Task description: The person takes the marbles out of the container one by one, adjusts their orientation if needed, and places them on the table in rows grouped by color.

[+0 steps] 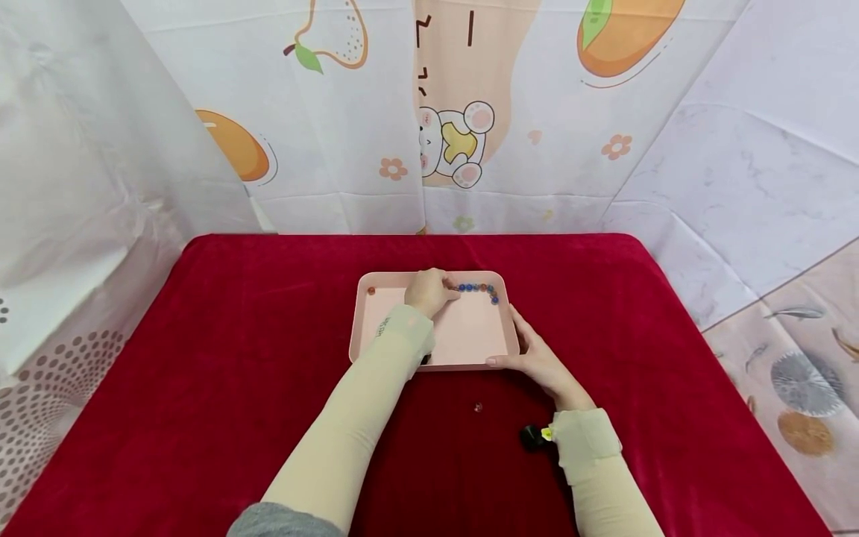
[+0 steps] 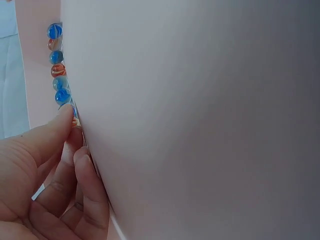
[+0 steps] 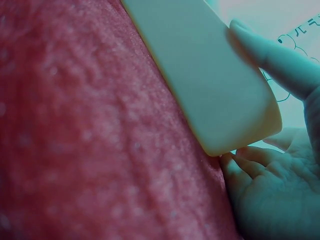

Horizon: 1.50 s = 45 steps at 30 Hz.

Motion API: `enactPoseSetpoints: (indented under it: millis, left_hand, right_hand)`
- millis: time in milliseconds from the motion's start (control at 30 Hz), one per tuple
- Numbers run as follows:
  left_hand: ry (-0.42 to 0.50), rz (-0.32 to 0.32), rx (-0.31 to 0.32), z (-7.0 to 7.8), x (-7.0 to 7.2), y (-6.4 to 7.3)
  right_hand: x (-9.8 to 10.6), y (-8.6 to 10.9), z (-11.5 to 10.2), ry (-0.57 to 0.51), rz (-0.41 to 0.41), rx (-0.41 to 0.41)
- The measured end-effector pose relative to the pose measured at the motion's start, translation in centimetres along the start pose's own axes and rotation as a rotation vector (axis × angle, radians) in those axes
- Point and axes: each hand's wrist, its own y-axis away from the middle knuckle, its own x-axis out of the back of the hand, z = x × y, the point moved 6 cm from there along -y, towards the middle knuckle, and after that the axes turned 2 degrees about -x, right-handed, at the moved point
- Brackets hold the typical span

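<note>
A shallow pink tray (image 1: 470, 335) rests on the red cloth. Along its far wall runs a row of glass marbles (image 1: 476, 287), bending round the far right corner. My left hand (image 1: 429, 292) is inside the tray at the row's left end. Its thumb and forefinger pinch a yellowish marble (image 2: 76, 122), partly hidden by the fingertips, beside a blue marble (image 2: 62, 96) in the row. My right hand (image 1: 540, 363) grips the tray's near right corner, thumb along the front side and fingers against the right side.
One orange marble (image 1: 372, 291) sits alone in the tray's far left corner. On the red cloth (image 1: 268, 313), in front of the tray, lies a clear marble (image 1: 478, 407). A black device (image 1: 533, 438) is at my right wrist. Behind the table hangs a printed curtain (image 1: 322, 149).
</note>
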Motion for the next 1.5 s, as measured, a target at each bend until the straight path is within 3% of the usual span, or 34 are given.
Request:
enactPoseSetpoints:
  millis: [167, 467, 633, 767, 1033, 1500]
  left_hand:
    - [-0.008, -0.011, -0.013, -0.1, 0.2, 0.0]
    - [0.12, -0.029, -0.015, -0.7, 0.8, -0.4]
    - [0.194, -0.088, -0.03, -0.3, 1.2, -0.2]
    - [0.224, -0.117, -0.078, 0.6, 1.7, 0.3]
    - [0.195, -0.121, -0.192, 1.8, 3.6, 1.7]
    - [0.201, -0.193, -0.229, 1.6, 5.4, 3.6]
  right_hand:
    - [-0.2, 0.1, -0.2, 0.006, -0.002, -0.006]
    - [-0.2, 0.0, -0.3, -0.005, -0.003, 0.011]
    - [0.0, 0.0, -0.3, 0.001, 0.007, 0.023]
    - [0.1, 0.1, -0.3, -0.004, 0.005, 0.025]
    - [-0.2, 0.0, -0.3, -0.003, -0.018, 0.033]
    - [-0.3, 0.3, -0.2, 0.014, 0.004, -0.015]
